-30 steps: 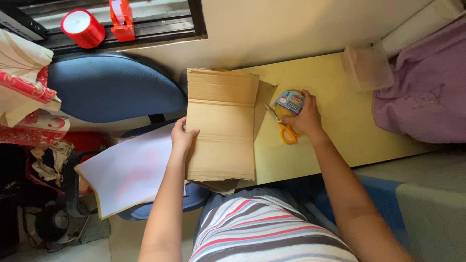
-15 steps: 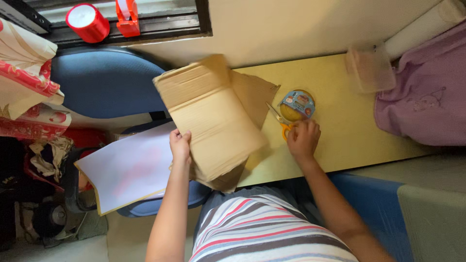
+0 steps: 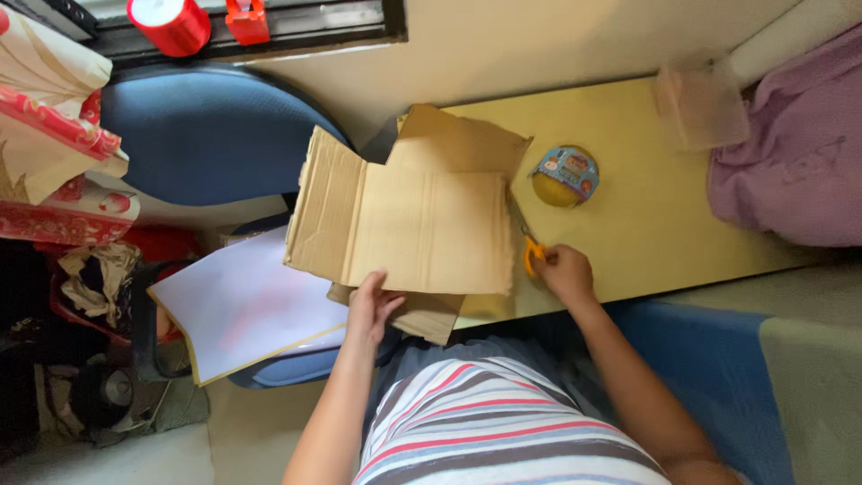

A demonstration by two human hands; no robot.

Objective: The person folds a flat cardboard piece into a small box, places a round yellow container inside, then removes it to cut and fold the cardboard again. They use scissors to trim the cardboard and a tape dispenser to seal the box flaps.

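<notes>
A flattened brown cardboard box point(image 3: 422, 224) lies across the left end of a yellow table point(image 3: 646, 224). My left hand point(image 3: 373, 305) grips its near edge from below. My right hand point(image 3: 564, 272) is closed around the orange handles of a pair of scissors point(image 3: 532, 254), right at the cardboard's right edge. The blades are hidden behind the cardboard. A round yellow container with a blue pictured lid point(image 3: 564, 175) sits on the table just beyond the scissors.
A white sheet point(image 3: 242, 301) lies on a blue chair seat at lower left. A blue chair back point(image 3: 211, 130) stands behind it. A clear plastic box point(image 3: 700, 103) and purple cloth point(image 3: 795, 162) sit at the table's right end. A red tape roll point(image 3: 169, 22) rests on the window ledge.
The cardboard has been turned and swung so it lies wide across the table edge. My right hand moved from the round container down to the scissors and took hold of them.
</notes>
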